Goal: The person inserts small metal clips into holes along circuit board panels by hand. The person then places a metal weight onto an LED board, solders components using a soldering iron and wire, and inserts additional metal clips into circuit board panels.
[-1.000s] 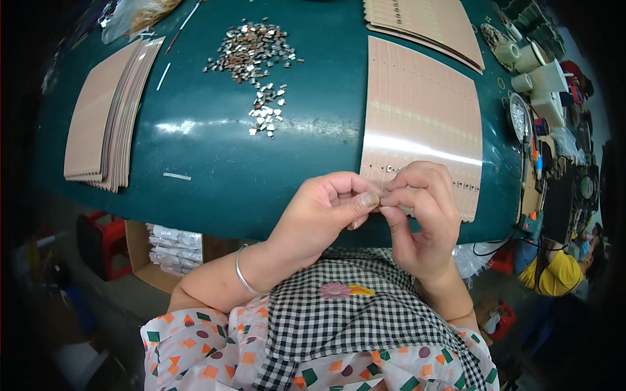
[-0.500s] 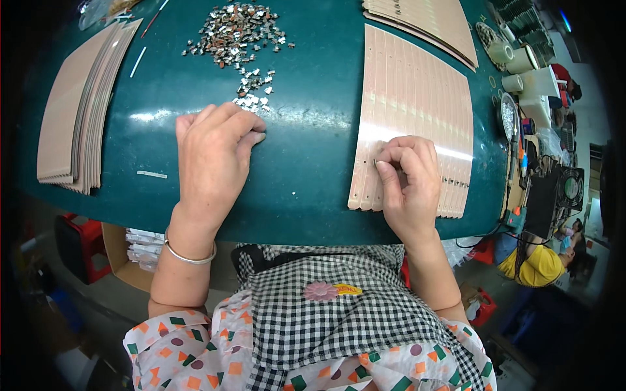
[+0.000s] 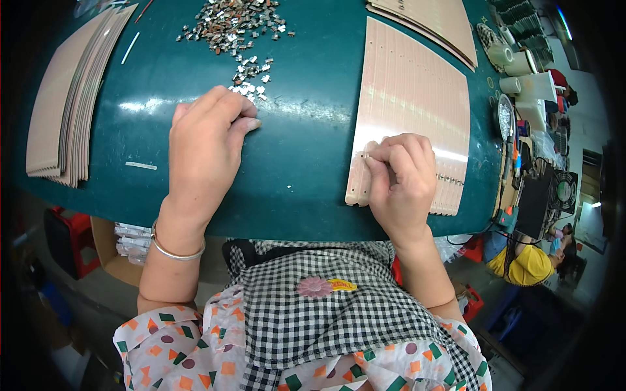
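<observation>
My left hand is closed in a pinch just above the green tabletop, its fingertips beside a few loose small metal-cased electronic parts. What it holds, if anything, is hidden. Over the left part of a ribbed, pinkish-tan panel of narrow circuit board strips, my right hand pinches thumb against index finger. Its fingertips are at the panel's surface, and anything between them is too small to name. A short row of small dark parts sits on the panel to the right of that hand.
Behind my left hand lies a larger heap of the same metal parts. A stack of tan boards stands at the left, more boards at the far right. Tape rolls, a metal dish and a fan line the right side.
My right hand has shifted slightly left across the panel. My left hand stays pinched near the loose parts. The whole view has shifted a little.
</observation>
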Available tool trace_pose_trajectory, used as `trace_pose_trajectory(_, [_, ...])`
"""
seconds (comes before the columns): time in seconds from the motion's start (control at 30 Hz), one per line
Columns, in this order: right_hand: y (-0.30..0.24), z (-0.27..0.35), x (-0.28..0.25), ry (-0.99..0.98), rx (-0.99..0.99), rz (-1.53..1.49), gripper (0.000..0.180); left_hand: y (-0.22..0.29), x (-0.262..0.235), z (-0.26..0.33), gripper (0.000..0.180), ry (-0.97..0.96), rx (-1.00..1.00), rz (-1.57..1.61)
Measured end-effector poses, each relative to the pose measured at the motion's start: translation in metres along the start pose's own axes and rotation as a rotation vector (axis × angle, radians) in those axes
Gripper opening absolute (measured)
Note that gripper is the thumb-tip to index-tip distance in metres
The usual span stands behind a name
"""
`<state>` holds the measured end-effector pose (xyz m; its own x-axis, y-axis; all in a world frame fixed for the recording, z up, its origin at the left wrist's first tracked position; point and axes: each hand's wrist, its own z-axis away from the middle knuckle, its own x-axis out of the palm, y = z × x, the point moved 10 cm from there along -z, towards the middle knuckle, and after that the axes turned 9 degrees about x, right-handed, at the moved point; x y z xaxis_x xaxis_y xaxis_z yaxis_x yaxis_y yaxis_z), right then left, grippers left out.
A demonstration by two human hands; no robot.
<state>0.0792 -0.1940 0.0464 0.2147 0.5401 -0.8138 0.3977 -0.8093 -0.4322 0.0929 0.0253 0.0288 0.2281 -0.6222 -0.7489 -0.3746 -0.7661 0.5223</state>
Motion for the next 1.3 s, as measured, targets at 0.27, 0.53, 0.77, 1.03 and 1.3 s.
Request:
trace_pose_trajectory(0.27, [0.007,-0.008,-0.035,-0.033,0.183,-0.319,0.014,0.036,0.045,0.022,0.017,-0.022,-0.439,1.228])
trace_pose_trajectory(0.53, [-0.011,0.011,-0.023,-0.275,0.236,-0.698,0.013,0.070,0.090,0.033,0.029,-0.162,-0.623,1.672])
trace_pose_trajectory(0.77, [-0.004,-0.002,-0.026,-0.166,0.112,-0.462,0.012,0.062,0.067,0.027,0.024,-0.153,-0.330,1.033])
trace_pose_trajectory(1.03, [-0.004,-0.013,0.008,-0.171,0.060,-0.182,0.016,0.079,0.058,0.029,0.028,-0.141,0.082,0.245])
trace_pose_trajectory(1.3, [-0.003,-0.012,0.016,-0.210,0.074,-0.102,0.016,0.077,0.064,0.034,0.033,-0.169,0.093,0.298])
